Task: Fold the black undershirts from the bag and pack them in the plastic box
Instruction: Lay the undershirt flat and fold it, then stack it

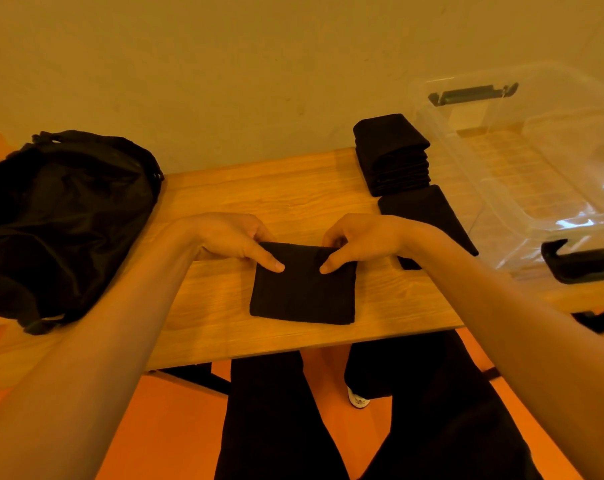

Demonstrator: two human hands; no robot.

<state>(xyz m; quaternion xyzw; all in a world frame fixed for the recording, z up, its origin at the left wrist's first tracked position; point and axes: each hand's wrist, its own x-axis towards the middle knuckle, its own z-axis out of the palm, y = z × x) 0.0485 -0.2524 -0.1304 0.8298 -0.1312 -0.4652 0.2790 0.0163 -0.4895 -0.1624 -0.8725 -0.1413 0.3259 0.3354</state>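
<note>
A black undershirt (302, 292), folded into a small square, lies in the middle of the wooden table (259, 199). My left hand (234, 239) pinches its far left corner, thumb on top. My right hand (359, 239) pinches the far right corner the same way. A stack of several folded black undershirts (392, 155) stands at the back right, and another folded one (428, 216) lies flat in front of the stack. The clear plastic box (522, 174) with black latches sits at the right. The black bag (61, 216) slumps on the left of the table.
A wall runs close behind the table. The table's front edge is just below the folded square, with my legs in black trousers (362, 410) and an orange floor under it. The box's near black latch (581, 261) juts toward my right forearm.
</note>
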